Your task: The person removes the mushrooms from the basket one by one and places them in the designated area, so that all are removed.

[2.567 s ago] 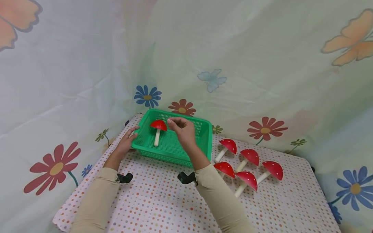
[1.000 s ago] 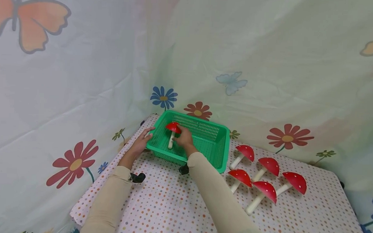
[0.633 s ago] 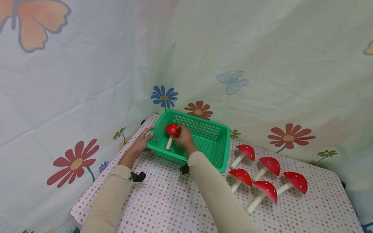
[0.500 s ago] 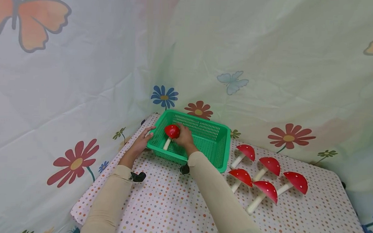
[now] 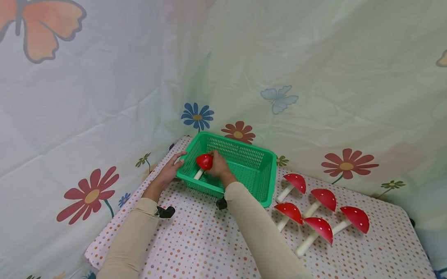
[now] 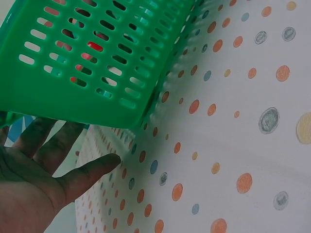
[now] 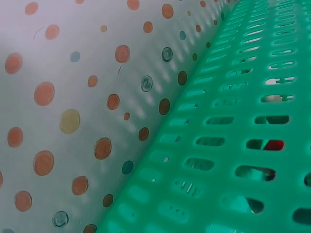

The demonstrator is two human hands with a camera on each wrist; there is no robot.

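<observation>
Green plastic is what we see first: a slotted basket point(image 5: 244, 167) sits at the far left of the table point(image 5: 212, 254), which is covered in a dotted cloth. Our right hand point(image 5: 218, 167) reaches down inside the basket at its left end, and its grip is closed round the red cap of a toy mushroom point(image 5: 203, 162). The mushroom is tilted, with its pale stem pointing down and to the near left toward the basket floor; we cannot tell whether the stem touches it. Our left hand point(image 5: 168, 172) rests against the outside of the basket's left wall, fingers fairly straight, its grip wide and holding nothing. The left wrist view shows the same hand point(image 6: 36, 174) with fingers spread just below the basket's slotted wall point(image 6: 92, 63), and bits of red show through the slots. The right wrist view shows only the basket wall point(image 7: 243, 145) from close up beside the dotted cloth point(image 7: 73, 97), with a spot of red behind one slot.

To the right of the basket, five more red mushrooms point(image 5: 310, 200) lie on their sides on the table, close together and well apart from both hands. A floral sheet point(image 5: 99, 90) hangs behind the table.
</observation>
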